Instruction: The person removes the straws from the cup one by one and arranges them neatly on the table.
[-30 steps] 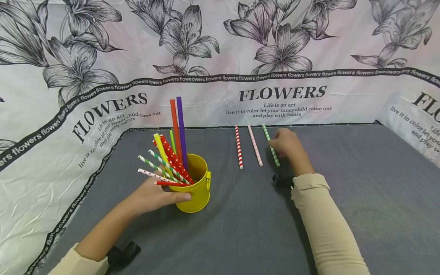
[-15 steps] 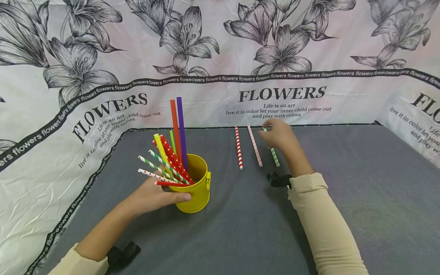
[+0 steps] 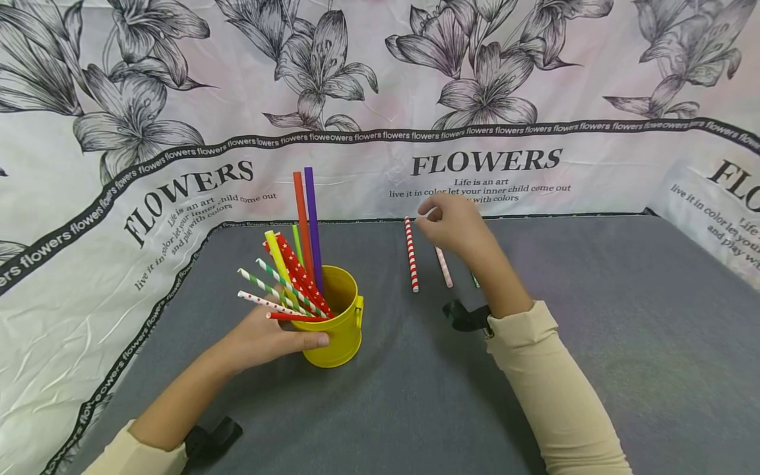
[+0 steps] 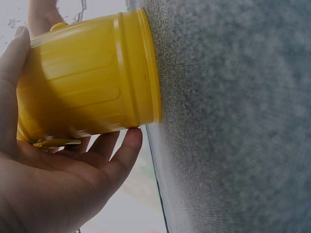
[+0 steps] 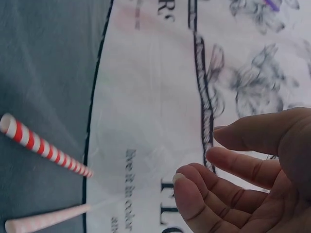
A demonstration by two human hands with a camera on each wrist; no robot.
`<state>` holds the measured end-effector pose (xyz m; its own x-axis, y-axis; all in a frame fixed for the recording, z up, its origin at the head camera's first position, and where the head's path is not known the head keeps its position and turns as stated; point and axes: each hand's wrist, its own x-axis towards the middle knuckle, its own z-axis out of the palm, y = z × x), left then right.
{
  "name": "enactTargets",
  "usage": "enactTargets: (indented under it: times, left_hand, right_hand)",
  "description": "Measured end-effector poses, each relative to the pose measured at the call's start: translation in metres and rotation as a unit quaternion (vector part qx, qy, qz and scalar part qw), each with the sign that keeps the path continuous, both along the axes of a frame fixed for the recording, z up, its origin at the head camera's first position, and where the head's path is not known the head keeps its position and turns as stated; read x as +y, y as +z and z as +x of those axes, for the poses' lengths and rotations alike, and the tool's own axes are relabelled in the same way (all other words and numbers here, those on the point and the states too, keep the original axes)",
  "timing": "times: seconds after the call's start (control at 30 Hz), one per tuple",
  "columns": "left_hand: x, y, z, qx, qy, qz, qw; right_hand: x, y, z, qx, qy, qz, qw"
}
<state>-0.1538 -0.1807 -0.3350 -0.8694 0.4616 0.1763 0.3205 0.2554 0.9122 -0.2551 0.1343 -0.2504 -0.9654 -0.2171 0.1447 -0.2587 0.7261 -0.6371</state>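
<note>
Just left of centre in the head view, the yellow bucket [image 3: 340, 344] stands on the grey table [image 3: 415, 409], the left hand [image 3: 270, 340] curled around its side. Straws [image 3: 303, 284] lean out over its rim toward the upper left. Right of centre, the right hand [image 3: 454, 227] hangs in the air, fingers loosely bent, pinching nothing. A red-striped straw [image 3: 411, 254] lies to its left; a pink straw [image 3: 444, 267] and a green straw [image 3: 475, 280] show partly beneath it.

An upright yellow bucket [image 3: 338, 343] holds colourful straws [image 3: 303, 272], while a red-striped straw [image 3: 411, 255], pink straw [image 3: 444, 268] and green straw [image 3: 475, 280] lie apart on the bench [image 3: 410, 396].
</note>
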Motion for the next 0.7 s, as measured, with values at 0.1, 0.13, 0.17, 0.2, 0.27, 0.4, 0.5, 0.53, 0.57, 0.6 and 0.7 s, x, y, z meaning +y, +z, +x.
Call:
enactTargets:
  times: [0.1, 0.13, 0.17, 0.2, 0.27, 0.4, 0.5, 0.53, 0.57, 0.6, 0.7]
  left_hand:
    - [0.0, 0.0, 0.0, -0.001, 0.005, -0.006, 1.0]
    - [0.0, 0.0, 0.0, -0.003, 0.007, -0.008, 0.9999]
    - [0.0, 0.0, 0.0, -0.003, 0.007, -0.009, 0.9999]
    - [0.0, 0.0, 0.0, -0.003, 0.007, -0.008, 0.9999]
    - [0.0, 0.0, 0.0, -0.006, 0.007, -0.006, 0.9999]
    - [-0.001, 0.0, 0.001, -0.006, 0.008, -0.007, 0.9999]
    - [0.0, 0.0, 0.001, -0.004, 0.008, -0.008, 0.9999]
    - [0.0, 0.001, 0.001, -0.003, 0.005, -0.005, 1.0]
    - [0.0, 0.001, 0.001, -0.003, 0.003, -0.004, 1.0]
    - [0.0, 0.001, 0.001, -0.002, 0.004, -0.005, 1.0]
    - [0.001, 0.001, 0.001, -0.001, 0.003, -0.007, 1.0]
  right_hand:
    - [-0.009, 0.004, 0.007, 0.016, 0.016, -0.001, 1.0]
    - [-0.012, 0.005, 0.01, 0.024, 0.022, -0.003, 0.999]
    - [-0.015, 0.006, 0.012, 0.035, 0.032, -0.005, 0.999]
    - [-0.018, 0.007, 0.015, 0.042, 0.042, -0.009, 0.998]
    - [-0.024, 0.006, 0.019, 0.057, 0.063, -0.017, 0.996]
    - [-0.038, 0.004, 0.026, 0.07, 0.111, -0.05, 0.99]
    - [-0.048, 0.001, 0.032, 0.082, 0.142, -0.08, 0.983]
    - [-0.051, 0.001, 0.035, 0.088, 0.152, -0.086, 0.981]
    - [-0.054, 0.0, 0.037, 0.091, 0.162, -0.093, 0.978]
    - [-0.058, -0.001, 0.039, 0.095, 0.171, -0.096, 0.976]
    - [-0.068, -0.004, 0.046, 0.101, 0.192, -0.09, 0.972]
